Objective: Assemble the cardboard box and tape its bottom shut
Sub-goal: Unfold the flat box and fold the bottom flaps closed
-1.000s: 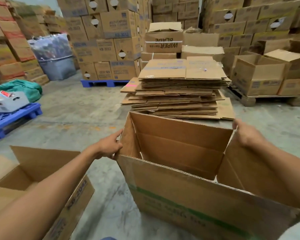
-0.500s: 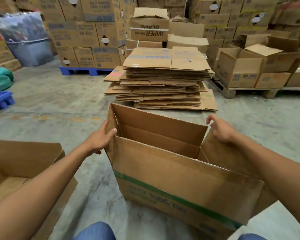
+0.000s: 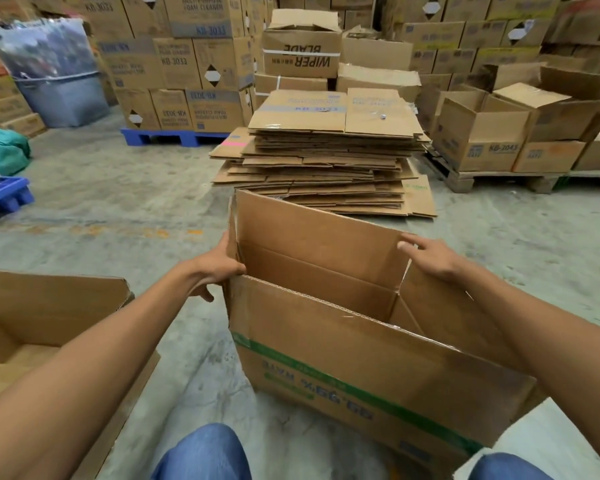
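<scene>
Box opened up on the floor, both hands on its end flaps.
Cardboard box [image 3: 343, 355] sits just ahead of the knees; left hand [image 3: 219, 268] fingers grasp the left flap, right hand [image 3: 433, 258] rests fingers-spread on the right flap. Flattened cardboard stack [image 3: 323, 154] behind it.

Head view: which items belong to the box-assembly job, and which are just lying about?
In use: open cardboard box, left hand, right hand.
Lying about: flattened carton stack, second open box, blue pallet, grey bin.
</scene>
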### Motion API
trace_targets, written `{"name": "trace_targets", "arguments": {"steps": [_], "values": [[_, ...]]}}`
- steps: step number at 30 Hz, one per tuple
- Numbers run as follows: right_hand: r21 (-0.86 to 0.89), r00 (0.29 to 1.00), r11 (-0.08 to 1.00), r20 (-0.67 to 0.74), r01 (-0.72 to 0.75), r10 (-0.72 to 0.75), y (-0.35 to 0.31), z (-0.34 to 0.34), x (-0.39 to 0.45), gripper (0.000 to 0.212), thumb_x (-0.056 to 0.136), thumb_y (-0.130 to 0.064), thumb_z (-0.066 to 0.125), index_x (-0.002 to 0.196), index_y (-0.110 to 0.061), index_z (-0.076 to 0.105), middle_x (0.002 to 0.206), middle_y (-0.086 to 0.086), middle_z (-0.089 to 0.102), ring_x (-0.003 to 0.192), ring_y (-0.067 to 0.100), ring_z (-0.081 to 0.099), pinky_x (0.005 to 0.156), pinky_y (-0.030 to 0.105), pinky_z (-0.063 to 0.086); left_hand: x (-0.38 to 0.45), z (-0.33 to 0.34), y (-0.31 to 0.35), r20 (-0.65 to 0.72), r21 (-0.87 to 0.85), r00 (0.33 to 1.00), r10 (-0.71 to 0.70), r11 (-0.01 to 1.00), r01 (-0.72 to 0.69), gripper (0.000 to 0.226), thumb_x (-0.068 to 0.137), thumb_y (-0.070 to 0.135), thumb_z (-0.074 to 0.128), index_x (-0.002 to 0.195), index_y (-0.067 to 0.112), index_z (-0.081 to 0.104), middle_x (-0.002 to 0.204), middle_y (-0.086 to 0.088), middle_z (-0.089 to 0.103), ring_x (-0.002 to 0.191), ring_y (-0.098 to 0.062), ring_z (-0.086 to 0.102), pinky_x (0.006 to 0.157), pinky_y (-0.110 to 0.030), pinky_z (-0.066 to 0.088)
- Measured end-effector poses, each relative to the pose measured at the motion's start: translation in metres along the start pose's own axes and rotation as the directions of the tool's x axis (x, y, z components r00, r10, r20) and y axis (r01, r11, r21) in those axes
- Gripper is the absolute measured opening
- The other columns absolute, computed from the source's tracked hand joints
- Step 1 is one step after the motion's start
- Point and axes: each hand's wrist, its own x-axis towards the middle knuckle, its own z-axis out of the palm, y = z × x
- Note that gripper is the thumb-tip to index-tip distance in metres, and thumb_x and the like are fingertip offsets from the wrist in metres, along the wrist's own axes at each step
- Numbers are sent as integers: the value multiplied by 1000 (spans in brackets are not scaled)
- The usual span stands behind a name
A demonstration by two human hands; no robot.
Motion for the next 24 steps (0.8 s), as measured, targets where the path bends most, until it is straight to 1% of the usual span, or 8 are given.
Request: {"name": "trace_targets", "arguments": {"steps": [2,5,7,10,14,17,22,24], "values": [[154,993,981,26,-119,117,-9,0,9,60,102,-51,27,149,-17,41,149,15,46,135,34,43,114,45,32,-6,-11,-11,125,1,992,9,1000,-9,98,92,10,53,146,53,-18,160,-4,23,124,-32,50,81,-46,50],[406,943,851,161,-332,291,-26,1,19,75,97,-64,18,145,-11,41,137,18,53,119,37,55,94,49,48,-21,-14,-29,416,76,909,21,995,-58,106,83,3,53,146,50,-18,163,12,13,105,-18,57,73,-35,41],[415,908,807,195,-420,372,-35,10,21,81,94,-70,14,154,-17,26,154,17,35,135,42,41,98,61,43,-29,-1,-37,498,204,867,13,970,-132,106,80,6,55,148,48,-15,164,8,6,133,-20,40,95,-33,39],[397,909,819,134,-414,395,-30,41,29,78,95,-67,10,155,-19,23,158,16,29,140,43,34,104,64,37,-39,14,-41,497,320,868,6,929,-189,101,78,22,55,150,46,-11,164,2,2,150,-19,7,118,-34,16],[193,993,975,2,-114,116,-2,87,20,53,101,-39,20,130,-13,55,146,22,48,132,39,42,110,47,32,-47,13,-37,489,357,870,-59,924,-138,96,85,28,63,149,53,-4,164,1,4,148,-25,14,111,-38,30],[160,999,986,-14,-37,40,19,106,2,49,103,-30,27,147,-15,43,152,16,41,141,31,33,118,42,23,-47,18,-22,451,391,888,-94,915,-102,88,90,54,57,150,49,-6,164,3,4,148,-29,17,105,-51,38],[-52,989,989,-52,-139,136,46,121,-27,57,99,-52,20,151,-31,32,160,4,30,144,29,29,117,58,20,-22,37,-1,276,419,960,47,893,-164,99,76,88,23,151,37,-16,163,3,-15,151,-23,-8,120,-54,3],[-112,984,979,-62,-172,165,48,123,-40,57,100,-54,18,153,-34,25,163,3,22,147,31,21,115,63,13,-8,47,-5,156,419,982,110,893,-167,103,71,91,18,152,36,-15,164,-2,-15,150,-24,-12,120,-53,-1]]}}
